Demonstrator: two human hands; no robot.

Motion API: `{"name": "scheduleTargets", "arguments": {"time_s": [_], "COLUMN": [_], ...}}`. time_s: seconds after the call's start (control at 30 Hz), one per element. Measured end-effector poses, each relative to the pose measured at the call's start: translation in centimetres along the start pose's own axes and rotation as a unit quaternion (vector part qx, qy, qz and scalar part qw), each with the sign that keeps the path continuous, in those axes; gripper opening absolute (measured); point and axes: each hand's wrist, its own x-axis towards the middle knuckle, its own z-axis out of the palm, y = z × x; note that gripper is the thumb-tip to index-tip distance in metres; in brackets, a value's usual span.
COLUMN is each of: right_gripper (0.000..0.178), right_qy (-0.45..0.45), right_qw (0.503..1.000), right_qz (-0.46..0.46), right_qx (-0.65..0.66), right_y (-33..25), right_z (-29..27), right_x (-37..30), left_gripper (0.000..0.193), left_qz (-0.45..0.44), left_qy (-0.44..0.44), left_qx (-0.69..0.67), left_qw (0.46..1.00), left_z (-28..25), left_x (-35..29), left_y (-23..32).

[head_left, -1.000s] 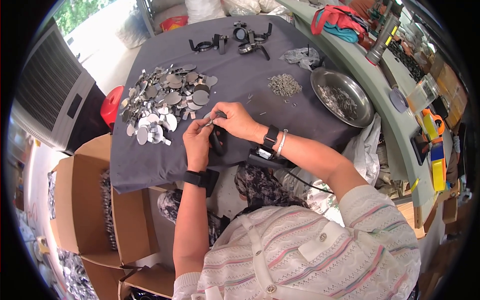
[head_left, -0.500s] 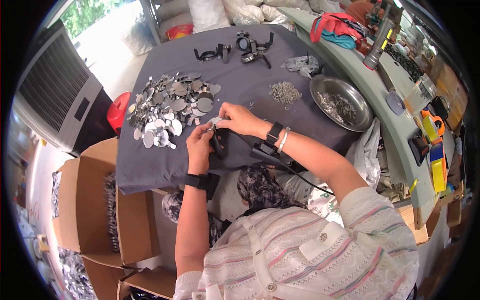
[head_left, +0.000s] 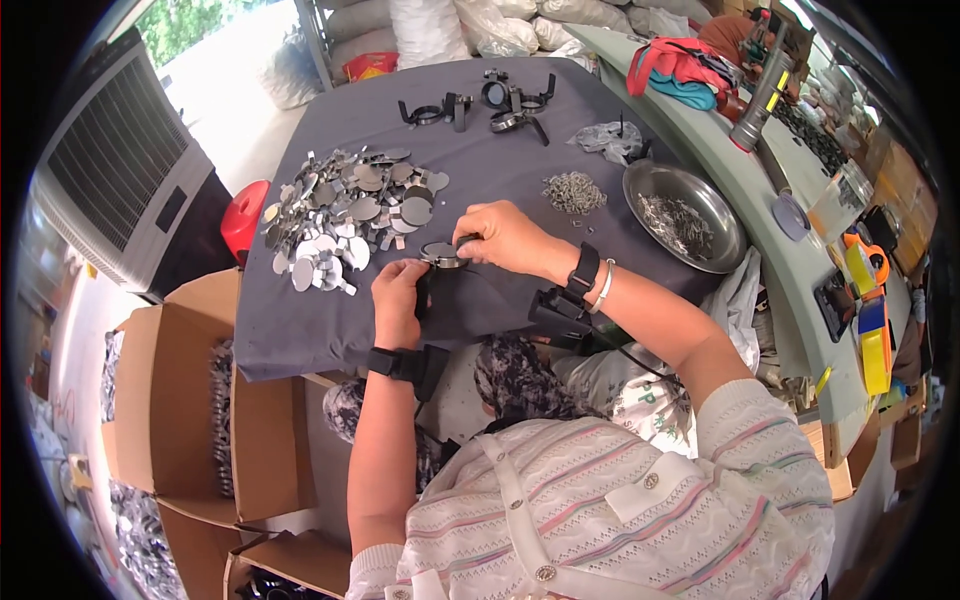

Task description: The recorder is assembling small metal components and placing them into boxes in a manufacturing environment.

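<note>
Between my two hands is a black ring-shaped clamp [head_left: 459, 263] with a flat silvery disc [head_left: 437, 249] lying in it. My left hand [head_left: 398, 292] is closed on its left side, and a dark part of it extends down beside those fingers. The fingertips of my right hand [head_left: 512, 240] pinch its right edge; the exact grip is partly hidden. Just beyond my left hand lies a large heap of tabbed metal discs [head_left: 340, 205]. To the right of my right hand sits a small pile of little metal pieces [head_left: 573, 192].
Several black ring assemblies [head_left: 510, 97] stand at the cloth-covered table's [head_left: 310, 345] far side. A steel bowl [head_left: 735, 240] of small metal parts and a crumpled plastic bag [head_left: 605, 138] are on the right. Cardboard boxes [head_left: 270, 445] stand low left, near a red stool [head_left: 243, 218].
My right hand has moved right, away from my left fingers. The ring clamp has turned up level between the hands, and the disc now lies within it. The view has shifted slightly.
</note>
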Motion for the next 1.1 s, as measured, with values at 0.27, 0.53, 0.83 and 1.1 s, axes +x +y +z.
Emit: {"name": "scheduleTargets", "arguments": {"time_s": [0.27,0.53,0.83,1.1], "right_gripper": [0.013,0.020,0.021,0.021], "right_qy": [-0.005,0.006,-0.036,-0.092], "right_qw": [0.984,0.978,0.952,0.939], "right_qz": [-0.169,-0.190,-0.249,-0.290], "right_qx": [-0.060,-0.084,-0.175,-0.159], "right_y": [2.6,3.1,2.8,2.6], "right_z": [2.0,3.5,2.6,2.3], "right_x": [1.1,2.3,4.2,6.6], "left_gripper": [0.004,0.008,0.009,0.017], "left_qz": [0.004,0.039,0.246,0.379], "left_qy": [0.004,0.017,0.027,0.052], "left_qx": [0.064,0.040,0.167,0.355], "left_qw": [0.998,0.998,0.954,0.853], "left_z": [-0.5,-1.0,-1.4,-1.1], "left_x": [0.5,1.0,1.4,0.4], "left_y": [0.0,-0.4,-2.6,-2.4]}}
